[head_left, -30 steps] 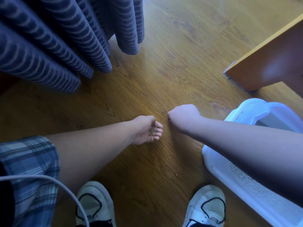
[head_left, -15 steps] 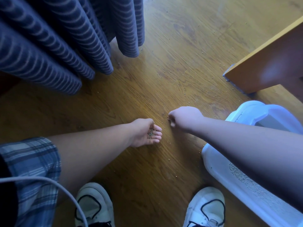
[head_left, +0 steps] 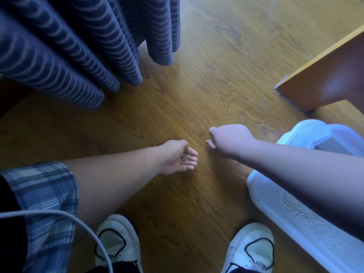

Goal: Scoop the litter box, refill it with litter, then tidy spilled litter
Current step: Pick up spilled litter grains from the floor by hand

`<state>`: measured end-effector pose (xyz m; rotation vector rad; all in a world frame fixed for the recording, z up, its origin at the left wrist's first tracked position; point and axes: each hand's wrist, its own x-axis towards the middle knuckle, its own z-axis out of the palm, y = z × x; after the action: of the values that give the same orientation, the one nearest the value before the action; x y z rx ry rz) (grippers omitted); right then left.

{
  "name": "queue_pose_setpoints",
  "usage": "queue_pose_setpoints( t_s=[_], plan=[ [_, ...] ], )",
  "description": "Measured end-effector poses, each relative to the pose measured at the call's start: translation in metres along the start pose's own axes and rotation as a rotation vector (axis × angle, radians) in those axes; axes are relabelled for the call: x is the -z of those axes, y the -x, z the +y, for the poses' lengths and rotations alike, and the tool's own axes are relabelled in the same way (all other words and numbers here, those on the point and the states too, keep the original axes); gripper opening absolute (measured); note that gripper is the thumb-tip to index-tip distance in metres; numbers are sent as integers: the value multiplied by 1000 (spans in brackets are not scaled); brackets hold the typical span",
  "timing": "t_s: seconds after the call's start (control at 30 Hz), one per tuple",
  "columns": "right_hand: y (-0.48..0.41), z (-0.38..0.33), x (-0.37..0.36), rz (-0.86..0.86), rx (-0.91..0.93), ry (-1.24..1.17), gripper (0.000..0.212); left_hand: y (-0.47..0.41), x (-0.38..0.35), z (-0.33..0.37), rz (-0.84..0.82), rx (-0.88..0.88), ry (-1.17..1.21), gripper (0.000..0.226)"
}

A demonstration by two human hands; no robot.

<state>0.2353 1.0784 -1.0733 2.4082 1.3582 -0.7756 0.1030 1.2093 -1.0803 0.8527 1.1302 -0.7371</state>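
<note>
The tidying step is in hand. Spilled litter (head_left: 208, 170) lies as scattered grains on the floor (head_left: 157, 213), from just in front of the hands out towards the curtain (head_left: 78, 46) and the wooden panel (head_left: 325, 75). The litter box (head_left: 264, 196) stands at the right, near the right shoe (head_left: 250, 251), with litter inside it.

The left grip (head_left: 177, 157) is turned palm up and loosely cupped, carrying a small heap (head_left: 185, 159) of gathered grains. The right grip (head_left: 230, 137) is knuckles up, with its fingers curled down to the boards. Whether it has a grain pinched cannot be told, as the fingertips are mostly hidden.

The job would likely go best with the cupped palm level and close beside the picking hand, so each transfer is short. Brushing nearby grains into a small pile with a finger's edge should beat pinching them singly. The palm should be emptied into the box before the heap grows, since any tilt would probably spill it again. The far grains can wait until last.
</note>
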Motion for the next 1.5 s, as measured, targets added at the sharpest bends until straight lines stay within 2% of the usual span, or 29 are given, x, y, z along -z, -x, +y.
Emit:
queue_pose_setpoints(
  t_s=[0.2, 0.3, 0.47, 0.57, 0.7, 0.77, 0.8, 0.87, 1.03, 1.23, 1.3, 1.5],
  plan=[
    [-14, -16, 2, -79, 26, 118, 22, 3, 2, 3, 50, 13, -8, 39],
    [-18, -20, 0, -107, 48, 195, 28, 3, 3, 3, 62, 7, 5, 40],
    [-18, -25, 1, -126, 109, 227, 27, 4, 4, 2, 67, 10, -15, 39],
    [-20, -22, 3, -139, 93, 81, 15, 4, 7, -1, 55, 16, -19, 40],
    [8, -36, 9, -85, 170, -341, 27, 5, 7, -8, -37, -8, 27, 39],
    [25, -44, 13, -128, 256, -390, 14, 6, 10, -11, -120, -11, 69, 40],
    [30, -44, 13, -137, 275, -377, 11, 7, 10, -13, -146, 5, 67, 41],
    [31, -35, 8, -106, 231, -318, 18, 8, 9, -15, -143, 59, 3, 44],
    [16, -13, -5, -63, 133, -39, 23, 6, 16, -16, -32, 93, -173, 41],
    [3, -45, -15, -87, 144, 93, 37, 5, 27, -13, 45, 47, -148, 38],
    [-5, -51, -19, -100, 120, 131, 32, 4, 31, -12, 36, 36, -125, 39],
    [-10, -56, -27, -122, 211, 173, 26, 9, 33, -12, 21, 33, -101, 41]
  ],
)
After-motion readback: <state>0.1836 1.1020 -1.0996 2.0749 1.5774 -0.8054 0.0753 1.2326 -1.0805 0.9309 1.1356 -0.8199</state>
